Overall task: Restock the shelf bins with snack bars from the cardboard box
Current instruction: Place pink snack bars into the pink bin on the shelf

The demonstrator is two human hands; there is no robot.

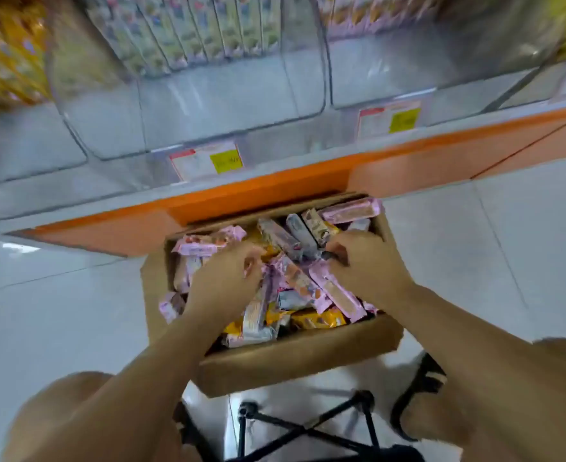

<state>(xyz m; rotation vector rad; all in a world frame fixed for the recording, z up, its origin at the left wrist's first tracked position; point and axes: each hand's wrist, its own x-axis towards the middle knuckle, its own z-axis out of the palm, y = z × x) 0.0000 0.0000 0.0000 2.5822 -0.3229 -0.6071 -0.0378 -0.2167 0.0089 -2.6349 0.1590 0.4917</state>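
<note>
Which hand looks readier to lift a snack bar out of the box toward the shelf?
Probably the right. The right hand has its fingers curled on the ends of the purple bars at the far side of the box. The left hand is among pink bars, its grip hidden.

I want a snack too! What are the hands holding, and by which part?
In the brown cardboard box, the right hand pinches a grey-wrapped snack bar by its near end. The left hand curls among pink-wrapped bars; hold unclear.
</note>
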